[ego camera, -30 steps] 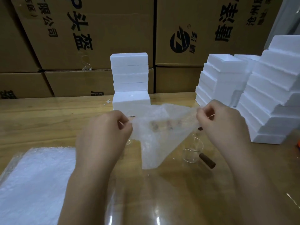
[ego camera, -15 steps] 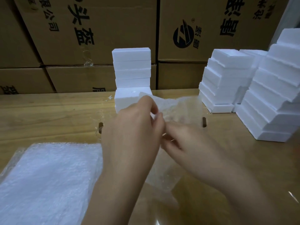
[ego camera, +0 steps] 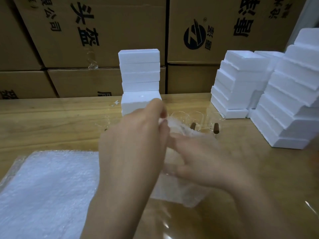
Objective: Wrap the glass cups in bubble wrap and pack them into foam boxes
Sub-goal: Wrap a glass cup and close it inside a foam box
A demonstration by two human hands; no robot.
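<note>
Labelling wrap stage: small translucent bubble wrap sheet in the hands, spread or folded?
Folded: the small translucent bubble wrap sheet bunches between the left hand, pinching its top, and the right hand; not flat.

one wide-angle camera, worn on the person's head, looks forward and down over a wooden table, so near that the left hand, right hand and the bubble wrap between them fill mid-frame; foam boxes stand far and right, cardboard cartons wall the far side.
</note>
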